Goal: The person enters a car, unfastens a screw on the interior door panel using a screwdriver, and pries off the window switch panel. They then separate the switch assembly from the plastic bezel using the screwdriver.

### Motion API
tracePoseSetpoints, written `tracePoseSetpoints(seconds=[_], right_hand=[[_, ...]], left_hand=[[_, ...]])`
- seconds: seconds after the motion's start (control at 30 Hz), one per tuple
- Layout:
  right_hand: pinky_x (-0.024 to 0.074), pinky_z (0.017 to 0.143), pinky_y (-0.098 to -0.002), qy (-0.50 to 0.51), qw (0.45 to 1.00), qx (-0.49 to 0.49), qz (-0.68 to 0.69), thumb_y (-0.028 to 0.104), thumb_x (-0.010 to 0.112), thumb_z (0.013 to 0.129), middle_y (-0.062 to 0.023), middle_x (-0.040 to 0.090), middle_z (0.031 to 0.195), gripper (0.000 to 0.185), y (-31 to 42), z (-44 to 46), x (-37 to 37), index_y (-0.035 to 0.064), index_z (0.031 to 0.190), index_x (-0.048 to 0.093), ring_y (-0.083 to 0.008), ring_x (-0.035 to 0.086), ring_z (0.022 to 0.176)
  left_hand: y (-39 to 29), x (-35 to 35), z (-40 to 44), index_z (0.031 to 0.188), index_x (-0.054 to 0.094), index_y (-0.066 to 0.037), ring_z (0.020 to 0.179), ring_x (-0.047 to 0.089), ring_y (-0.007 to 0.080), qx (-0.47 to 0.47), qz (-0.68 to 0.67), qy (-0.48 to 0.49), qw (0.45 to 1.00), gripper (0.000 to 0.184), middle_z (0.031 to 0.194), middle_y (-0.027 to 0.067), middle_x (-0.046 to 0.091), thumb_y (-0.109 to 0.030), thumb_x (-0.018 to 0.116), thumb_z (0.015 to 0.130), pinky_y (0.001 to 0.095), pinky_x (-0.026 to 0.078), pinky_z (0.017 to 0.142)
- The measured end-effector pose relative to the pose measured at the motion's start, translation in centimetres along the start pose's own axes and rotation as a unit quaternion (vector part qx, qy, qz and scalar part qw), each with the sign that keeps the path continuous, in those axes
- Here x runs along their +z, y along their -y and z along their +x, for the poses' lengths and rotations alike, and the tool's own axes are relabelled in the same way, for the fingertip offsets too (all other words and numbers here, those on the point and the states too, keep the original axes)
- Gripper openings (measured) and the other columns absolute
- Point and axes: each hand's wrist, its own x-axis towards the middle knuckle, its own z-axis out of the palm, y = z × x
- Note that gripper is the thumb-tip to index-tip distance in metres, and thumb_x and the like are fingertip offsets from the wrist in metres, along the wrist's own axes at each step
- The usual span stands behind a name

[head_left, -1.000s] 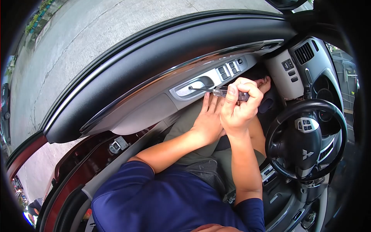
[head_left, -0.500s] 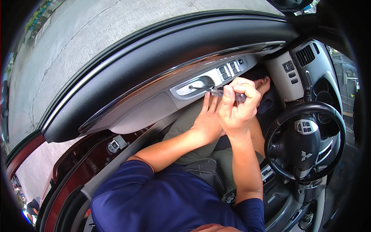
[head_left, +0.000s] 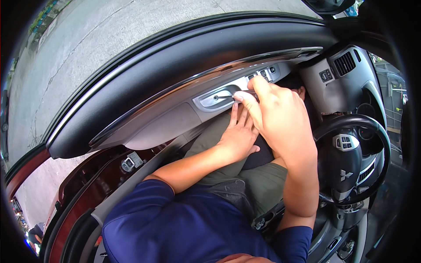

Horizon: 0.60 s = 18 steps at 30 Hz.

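My right hand is closed around a screwdriver, hiding most of its handle. The thin shaft points left into the silvery pull cup of the door armrest, with its tip at a small dark round spot in the recess. Just below, my left hand lies with fingers stretched out and parted, fingertips at the armrest's lower edge close to the shaft. Window switches show partly behind my right hand.
The black and grey door panel curves across the front. On the right are the steering wheel and dashboard with an air vent. A red door sill with a latch is at lower left. Concrete ground lies outside.
My right hand has turned over and moved forward around the screwdriver, covering its handle and some of the switches. My right forearm has swung right. The left hand has barely moved.
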Motion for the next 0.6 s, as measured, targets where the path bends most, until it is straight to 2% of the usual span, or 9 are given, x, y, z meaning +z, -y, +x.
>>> tracePoseSetpoints(seconds=[0.07,0.13,0.17,0.23,0.27,0.37,0.47,0.57,0.6], right_hand=[[0.0568,0.076,-0.0462,-0.082,0.986,-0.143,0.014,0.02,0.068,0.101,-0.0192,0.072,0.098,0.02,-1.3,0.1,0.5,0.0006,0.105,0.065,-0.0419,0.071,0.087],[0.0567,0.073,-0.0473,-0.121,0.967,-0.219,0.042,0.024,0.067,0.103,-0.0189,0.072,0.091,0.022,-2.0,0.5,0.9,0.0018,0.104,0.065,-0.0435,0.071,0.081],[0.0566,0.073,-0.0476,-0.12,0.965,-0.223,0.064,0.025,0.067,0.103,-0.0184,0.072,0.089,0.022,-2.2,0.7,1.1,0.0026,0.103,0.065,-0.0438,0.071,0.081],[0.0566,0.073,-0.0478,-0.092,0.983,-0.156,0.031,0.023,0.068,0.102,-0.0174,0.07,0.093,0.02,-1.8,0.7,0.8,0.0035,0.102,0.064,-0.0435,0.071,0.084],[0.0567,0.074,-0.0477,-0.063,0.994,-0.082,-0.021,0.021,0.069,0.101,-0.0168,0.069,0.098,0.018,-1.0,0.5,0.2,0.0037,0.101,0.064,-0.043,0.071,0.087],[0.0569,0.076,-0.0469,-0.029,0.998,-0.044,-0.031,0.014,0.07,0.098,-0.0152,0.062,0.106,0.013,-0.9,0.7,-0.3,0.0051,0.103,0.062,-0.0413,0.07,0.094],[0.0558,0.08,-0.0473,-0.124,0.966,-0.222,0.04,0.006,0.068,0.096,-0.0169,0.058,0.103,0.015,-2.2,0.7,0.8,0.0062,0.11,0.062,-0.0412,0.068,0.093],[0.0548,0.083,-0.0489,-0.115,0.956,-0.249,0.108,0.003,0.067,0.094,-0.0168,0.057,0.106,0.019,-2.1,0.9,1.5,0.006,0.112,0.062,-0.0418,0.067,0.093],[0.0545,0.084,-0.0508,-0.129,0.962,-0.214,0.112,0.01,0.068,0.097,-0.0176,0.058,0.104,0.016,-1.6,0.6,2.0,0.0061,0.11,0.06,-0.043,0.067,0.092]], left_hand=[[0.1,-0.2,-0.1,0.129,0.069,-0.002,0.102,0.07,0.0491,-0.001,-0.006,0.0,1.0,0.037,0.109,0.0311,0.072,-0.017,0.067,0.095,0.0534,0.056,0.091],[0.3,-0.6,-0.2,0.129,0.069,-0.002,0.101,0.07,0.0492,-0.001,-0.016,0.002,1.0,0.036,0.109,0.0314,0.072,-0.016,0.066,0.095,0.0531,0.056,0.091],[0.4,-1.1,-0.2,0.129,0.069,-0.002,0.101,0.07,0.0492,-0.002,-0.026,0.003,1.0,0.036,0.108,0.0315,0.072,-0.016,0.066,0.095,0.053,0.056,0.091],[1.1,-2.6,-0.5,0.128,0.069,-0.002,0.101,0.07,0.0494,-0.017,-0.058,-0.006,0.998,0.036,0.108,0.0317,0.072,-0.015,0.066,0.095,0.0526,0.056,0.09],[1.9,-4.0,-1.0,0.128,0.069,-0.002,0.101,0.071,0.0494,-0.037,-0.083,-0.03,0.995,0.035,0.108,0.0318,0.072,-0.014,0.065,0.096,0.0525,0.057,0.09],[3.7,-7.7,-2.9,0.128,0.069,-0.001,0.1,0.071,0.0496,-0.122,-0.107,-0.12,0.98,0.035,0.107,0.0322,0.072,-0.013,0.065,0.096,0.052,0.057,0.09],[5.1,-9.1,-3.5,0.128,0.07,-0.001,0.1,0.071,0.0498,-0.216,-0.132,-0.141,0.957,0.034,0.106,0.0326,0.073,-0.012,0.064,0.096,0.0515,0.057,0.09],[7.3,-7.7,-3.1,0.128,0.07,-0.001,0.1,0.072,0.0492,-0.278,-0.186,-0.013,0.942,0.033,0.107,0.0332,0.073,-0.011,0.064,0.096,0.0507,0.058,0.089],[8.4,-6.2,-2.8,0.127,0.069,0.0,0.098,0.072,0.0492,-0.223,-0.227,-0.077,0.945,0.034,0.105,0.0326,0.073,-0.014,0.066,0.096,0.0487,0.058,0.087]])
